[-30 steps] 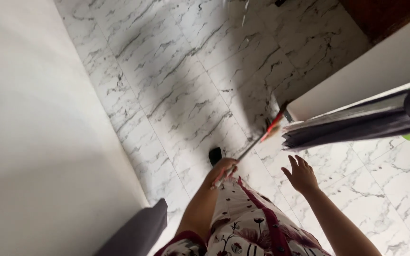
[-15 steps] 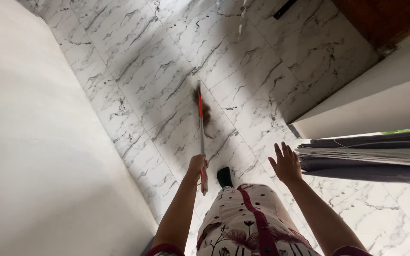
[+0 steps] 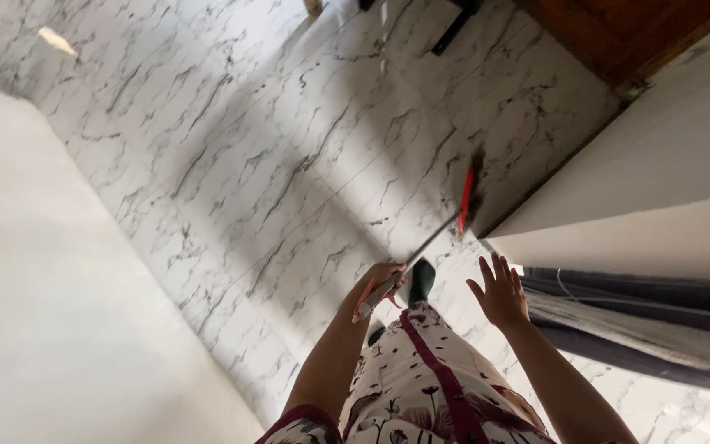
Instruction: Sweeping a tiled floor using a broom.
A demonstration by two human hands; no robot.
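While your left hand is closed around the grip end of a broom, its fingers wrapped on the red-and-white handle, your right hand hangs free in the air with fingers spread apart, touching nothing.

Broom position: the thin grey shaft runs from your left hand up and to the right across the white marble-patterned floor tiles. A red collar sits near the far end, and the dark bristle head beyond it is motion-blurred, so its exact outline cannot be told. The head lies on the floor just beside the foot of a white wall corner, close to the dark line where wall meets tile.

Body: your dark shoe shows on the tile just beside the left hand, between the two hands. Below it, a floral garment with a maroon button strip fills the lower centre.

Surroundings: a dark grey curtain with a paler fold hangs at the right, near your right forearm but apart from it. A brown wooden door occupies the upper right corner. A plain white surface covers the left side of the view. A band of shadow falls diagonally across the tiles.
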